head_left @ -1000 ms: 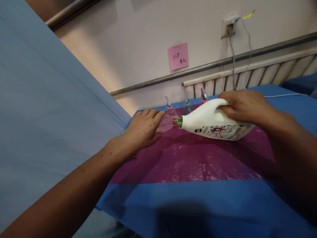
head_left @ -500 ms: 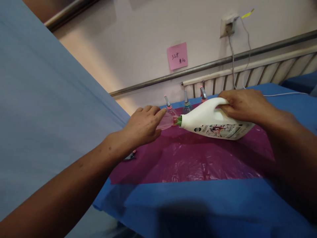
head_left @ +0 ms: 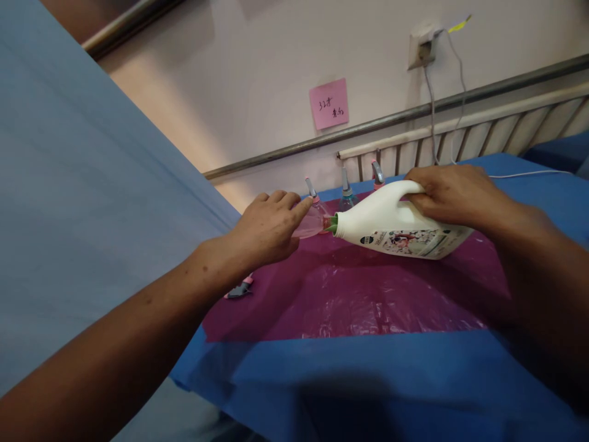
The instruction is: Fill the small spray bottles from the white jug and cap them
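Note:
My right hand [head_left: 453,191] is closed round the handle of a white detergent jug [head_left: 391,224], tipped on its side with the mouth to the left. A green spout shows in that mouth and meets the reddish neck of a clear pink bottle [head_left: 309,224], which is tilted over. My left hand [head_left: 271,227] is wrapped round this bottle from the left and hides most of it. Whether liquid flows cannot be made out. A grey and pink spray head [head_left: 240,287] lies under my left forearm.
Behind the jug stand several spray bottles, one with a blue-green body [head_left: 348,199]. A magenta plastic sheet [head_left: 368,301] covers part of the blue cloth [head_left: 359,362]. A pale blue curtain [head_left: 92,184] hangs left. The bed rail [head_left: 460,126] and plugged-in cable [head_left: 431,104] are at the back.
My left hand and the pink bottle have shifted very slightly, and more of the loose spray head shows below my forearm. The jug stays almost still in my right hand.

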The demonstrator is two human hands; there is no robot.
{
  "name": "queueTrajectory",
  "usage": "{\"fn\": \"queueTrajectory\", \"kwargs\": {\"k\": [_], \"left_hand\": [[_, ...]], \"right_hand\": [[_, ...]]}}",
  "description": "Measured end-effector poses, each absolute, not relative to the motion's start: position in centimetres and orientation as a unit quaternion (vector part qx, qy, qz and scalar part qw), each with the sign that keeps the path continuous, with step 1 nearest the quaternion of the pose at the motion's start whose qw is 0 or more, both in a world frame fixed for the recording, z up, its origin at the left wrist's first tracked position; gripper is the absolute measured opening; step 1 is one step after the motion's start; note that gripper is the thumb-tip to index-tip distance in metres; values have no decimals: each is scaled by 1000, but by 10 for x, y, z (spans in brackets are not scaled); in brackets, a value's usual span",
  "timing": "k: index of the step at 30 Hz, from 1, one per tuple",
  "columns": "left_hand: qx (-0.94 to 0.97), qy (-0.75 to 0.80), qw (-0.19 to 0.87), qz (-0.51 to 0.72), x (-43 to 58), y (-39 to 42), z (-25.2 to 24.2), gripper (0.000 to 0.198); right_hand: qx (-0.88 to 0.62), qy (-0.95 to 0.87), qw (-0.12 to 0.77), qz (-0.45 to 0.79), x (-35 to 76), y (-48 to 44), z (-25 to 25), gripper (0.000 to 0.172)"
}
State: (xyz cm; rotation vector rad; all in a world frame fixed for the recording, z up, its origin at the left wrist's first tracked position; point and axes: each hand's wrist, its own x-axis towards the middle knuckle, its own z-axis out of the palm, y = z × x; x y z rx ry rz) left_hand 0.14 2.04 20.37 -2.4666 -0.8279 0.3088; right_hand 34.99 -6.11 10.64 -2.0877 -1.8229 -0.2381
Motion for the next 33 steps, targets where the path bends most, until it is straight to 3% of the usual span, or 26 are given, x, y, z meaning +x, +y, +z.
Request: {"fn": "queueTrajectory", "kwargs": {"k": [33], "left_hand": [[-902,-245,322,151,27,16,220,78]], "right_hand": [[-742,-644,166,-83,351,-60,106,30]]}}
